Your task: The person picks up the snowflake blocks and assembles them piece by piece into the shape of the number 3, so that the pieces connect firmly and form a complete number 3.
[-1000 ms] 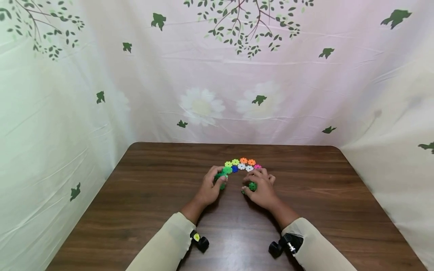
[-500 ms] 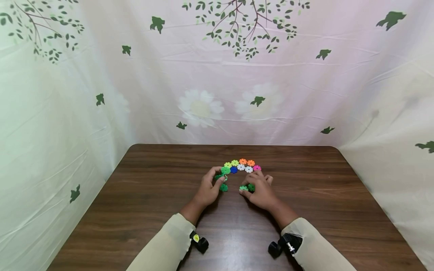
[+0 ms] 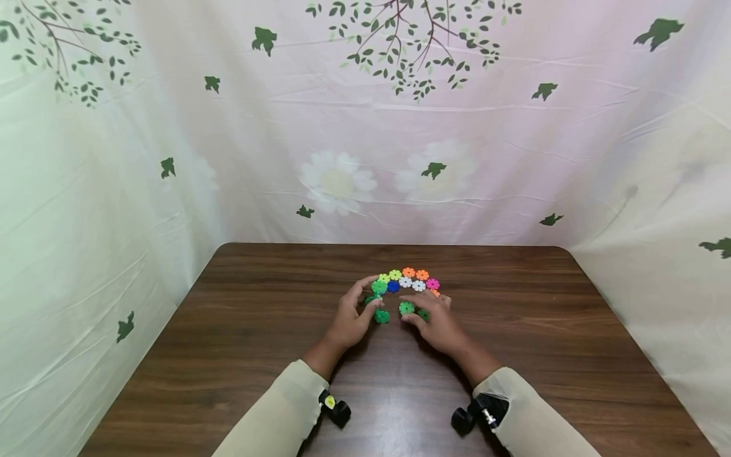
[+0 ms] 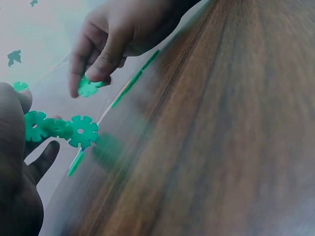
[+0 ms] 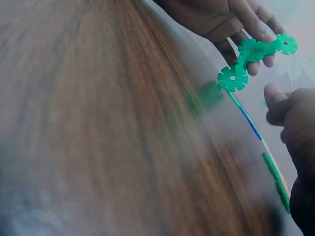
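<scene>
My left hand (image 3: 353,317) pinches a linked chain of green flower-shaped discs between thumb and fingers; its end disc (image 3: 382,316) sticks out towards the middle. In the left wrist view the discs (image 4: 82,131) stand above the tabletop. My right hand (image 3: 436,324), a short way to the right, holds a single green disc (image 3: 407,308) between thumb and forefinger, apart from the chain. Another green disc (image 3: 423,314) lies beneath that hand, partly covered. The right wrist view shows the left hand (image 5: 221,22) on the chain (image 5: 232,78).
Behind the hands, an arc of flower discs lies on the brown table (image 3: 274,304): yellow (image 3: 395,275), orange (image 3: 408,272), blue (image 3: 393,287), white (image 3: 419,286) and pink (image 3: 433,284). A printed curtain (image 3: 365,127) hangs behind the table's far edge.
The disc in my right hand has tilted up to face the head camera and risen slightly. The chain's end disc has shifted a little right. An orange disc has come into view beside the right fingers.
</scene>
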Tool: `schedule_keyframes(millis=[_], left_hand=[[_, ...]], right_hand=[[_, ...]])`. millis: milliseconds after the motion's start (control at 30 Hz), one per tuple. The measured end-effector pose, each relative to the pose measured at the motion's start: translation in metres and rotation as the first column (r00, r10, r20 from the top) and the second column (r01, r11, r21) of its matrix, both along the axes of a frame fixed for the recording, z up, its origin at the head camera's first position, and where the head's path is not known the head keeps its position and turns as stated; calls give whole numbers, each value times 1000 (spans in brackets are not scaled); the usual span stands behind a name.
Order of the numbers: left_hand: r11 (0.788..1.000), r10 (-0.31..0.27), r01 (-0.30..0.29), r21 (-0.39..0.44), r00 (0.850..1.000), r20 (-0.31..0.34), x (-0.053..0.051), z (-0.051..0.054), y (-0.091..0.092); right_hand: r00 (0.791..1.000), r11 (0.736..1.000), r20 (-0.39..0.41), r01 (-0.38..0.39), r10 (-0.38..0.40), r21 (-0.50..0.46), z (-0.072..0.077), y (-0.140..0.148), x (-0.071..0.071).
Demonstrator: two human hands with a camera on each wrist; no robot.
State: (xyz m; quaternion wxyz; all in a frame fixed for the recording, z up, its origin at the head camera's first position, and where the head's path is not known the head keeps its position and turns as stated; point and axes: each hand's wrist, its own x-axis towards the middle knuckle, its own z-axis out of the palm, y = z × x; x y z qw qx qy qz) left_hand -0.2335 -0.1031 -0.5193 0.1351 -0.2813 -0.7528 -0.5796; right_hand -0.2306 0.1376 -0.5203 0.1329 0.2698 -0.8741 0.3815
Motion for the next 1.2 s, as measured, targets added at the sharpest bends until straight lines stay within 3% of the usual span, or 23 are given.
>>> schedule_keyframes(millis=[300,567,833,1200], left_hand=[[998,16,-23,-53,992,-122,1,2,-1],[991,-2,-16,-136,991,-133,3,1,-3],[980,-48,15,-196,985,-164,4,4,-2],[971,-50,-1,-240,977,-205,5,4,-1]], right_hand=[[997,988,-69,-37,27,-151,2,-4,-4],[997,964,55,-33,49,-264,6,-6,-1],[993,958,60,-79,99,-277,8,-8,2],[978,943,188,-23,90,-332,12,-11,6]])
